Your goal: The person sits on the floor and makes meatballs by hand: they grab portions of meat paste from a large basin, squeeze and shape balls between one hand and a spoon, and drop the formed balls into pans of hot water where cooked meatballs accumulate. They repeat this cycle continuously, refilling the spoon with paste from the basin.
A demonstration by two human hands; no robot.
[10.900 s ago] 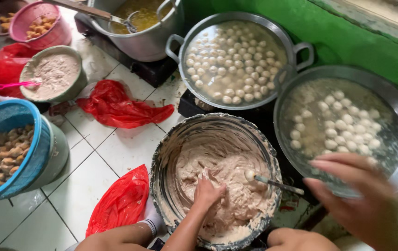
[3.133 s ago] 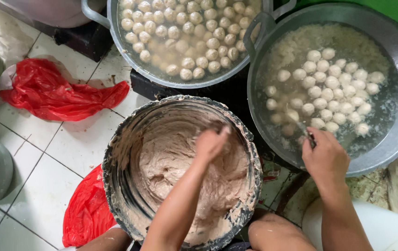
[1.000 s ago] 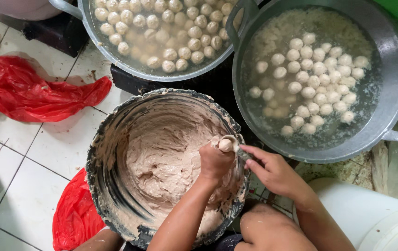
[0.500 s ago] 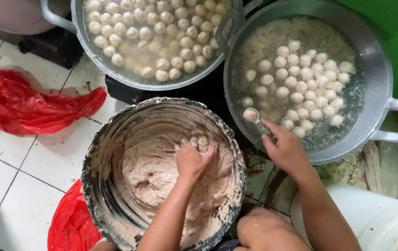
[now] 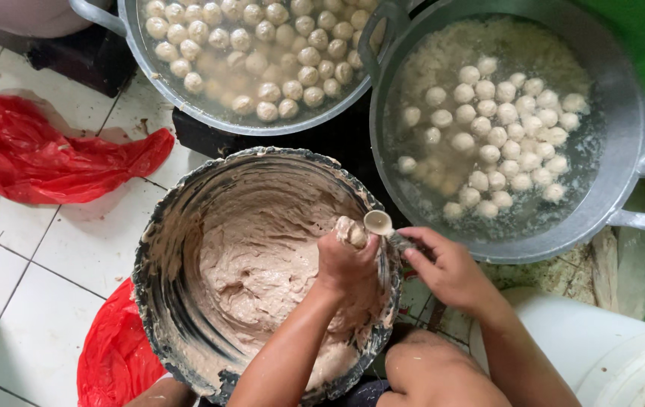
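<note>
L hand (image 5: 346, 260) squeezes paste ball (image 5: 351, 231); R hand (image 5: 447, 265) holds spoon (image 5: 377, 222) beside it.

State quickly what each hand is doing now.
Left hand: shut on paste, squeezing out a ball.
Right hand: shut on spoon.

Two hands: left hand (image 5: 346, 260); right hand (image 5: 447, 267); one spoon (image 5: 380, 224); one basin of paste (image 5: 187, 226); one squeezed ball of paste (image 5: 351, 231) at the left fist; two metal pots of water with floating meatballs, upper pot (image 5: 130, 34) and right pot (image 5: 628, 143); meatballs too many to count exactly, dozens in each; two red plastic bags, one (image 5: 44, 151) upper left, one (image 5: 111, 354) lower left; one white bucket (image 5: 601, 354).
</note>
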